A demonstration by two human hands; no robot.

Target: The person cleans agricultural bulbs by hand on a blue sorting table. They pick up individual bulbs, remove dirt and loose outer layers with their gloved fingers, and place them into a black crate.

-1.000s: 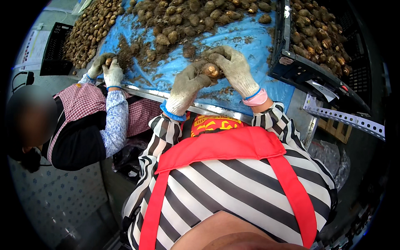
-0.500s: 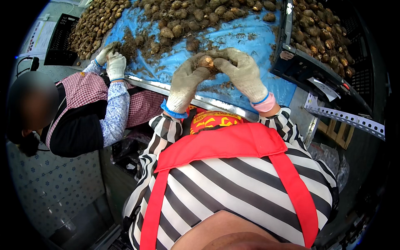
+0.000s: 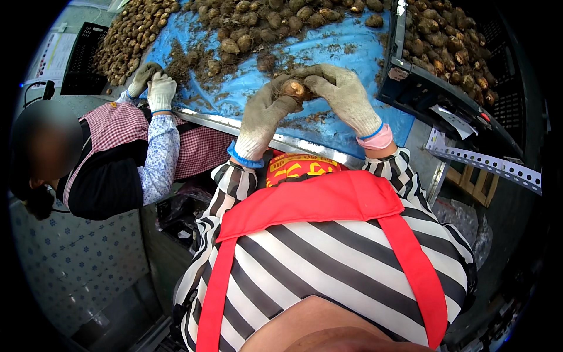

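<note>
Both of my hands wear white knit gloves stained brown with soil, one with a blue cuff edge and the other with a pink one. My left hand (image 3: 262,114) is wrapped round a small brown taro corm (image 3: 293,88) whose pale, bare end shows. From the other side, my right hand (image 3: 343,97) has its fingers closed at the same corm, with dark root bits hanging below it. Its fingertips are partly hidden behind the corm. The pair hovers over the near part of a blue plastic sheet (image 3: 366,64) strewn with soil and root scraps.
Unsorted taros (image 3: 275,20) lie heaped at the far side, with another pile (image 3: 132,38) farther left. A black crate (image 3: 404,82) full of taros stands on the right. At left, a gloved co-worker (image 3: 158,135) works beside a smaller black crate (image 3: 88,53). A metal edge (image 3: 281,144) borders the table.
The taro corm has turned slightly between my fingers, and its pale end faces up more. My right hand has shifted a little to the right. The co-worker's hands have barely moved.
</note>
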